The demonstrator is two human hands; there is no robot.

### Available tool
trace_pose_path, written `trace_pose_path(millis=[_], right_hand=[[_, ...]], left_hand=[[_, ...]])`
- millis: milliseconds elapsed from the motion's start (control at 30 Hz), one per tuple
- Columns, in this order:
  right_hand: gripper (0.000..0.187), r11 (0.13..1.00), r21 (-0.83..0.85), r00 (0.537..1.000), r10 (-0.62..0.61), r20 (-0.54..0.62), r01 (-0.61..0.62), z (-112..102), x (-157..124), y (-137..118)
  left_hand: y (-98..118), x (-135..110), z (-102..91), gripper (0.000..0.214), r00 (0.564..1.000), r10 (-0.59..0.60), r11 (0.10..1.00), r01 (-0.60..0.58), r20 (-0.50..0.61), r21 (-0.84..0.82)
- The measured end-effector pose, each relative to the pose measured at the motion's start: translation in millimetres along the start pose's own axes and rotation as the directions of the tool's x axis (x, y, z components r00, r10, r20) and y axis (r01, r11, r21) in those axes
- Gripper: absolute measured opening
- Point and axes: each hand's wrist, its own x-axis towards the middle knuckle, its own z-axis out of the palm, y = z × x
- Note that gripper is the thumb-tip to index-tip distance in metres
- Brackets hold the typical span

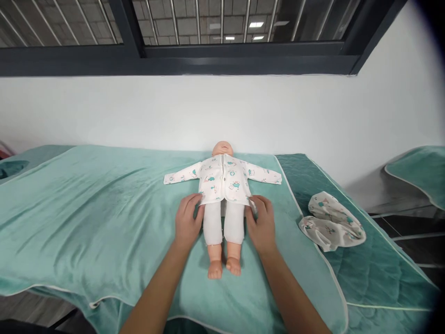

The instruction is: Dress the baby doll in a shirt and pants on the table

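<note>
On its back on a teal blanket [139,208] lies a baby doll [214,269], head toward the wall and feet toward me. It wears a white printed baby jacket [222,178] with snaps down the front and sleeves spread out to both sides. White fabric covers its legs to below the knees; the feet are bare. My left hand [188,220] pinches the jacket's lower hem at the left corner. At the right corner, my right hand [261,222] has the same hem between thumb and fingers.
A crumpled piece of printed baby clothing [332,222] rests on the darker quilted cover [375,260] at the right. Behind the bed stands a white wall [139,111] with a dark-framed, barred window [243,58]. Another teal cloth [420,171] hangs at the far right.
</note>
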Motion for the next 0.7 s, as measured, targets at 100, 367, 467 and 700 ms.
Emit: trace_pose_path(millis=[100, 367, 467, 700], right_hand=[[0.023, 0.997, 0.072, 0.999, -0.027, 0.020, 0.025, 8.0, 8.6, -2.6], [0.022, 0.473, 0.768, 0.776, 0.628, 0.050, -0.432, 20.9, 38.8, 19.7], [0.023, 0.169, 0.920, 0.705, 0.694, 0.144, -0.355, 14.3, 42.6, 24.9], [0.017, 0.173, 0.894, 0.721, 0.662, 0.205, -0.413, 5.3, 32.1, 16.6]], left_hand=[[4.5, 10.2, 9.4, 0.017, 0.999, -0.050, 0.990, 0.049, -0.008, -0.132], [-15.7, 25.7, 22.3, 0.037, 0.600, -0.799, 0.383, 0.447, -0.047, -0.809], [-17.2, 24.1, 20.4, 0.043, 0.580, -0.812, 0.352, 0.391, -0.069, -0.851], [-11.3, 14.9, 15.5, 0.038, 0.592, -0.802, 0.414, 0.454, -0.081, -0.789]])
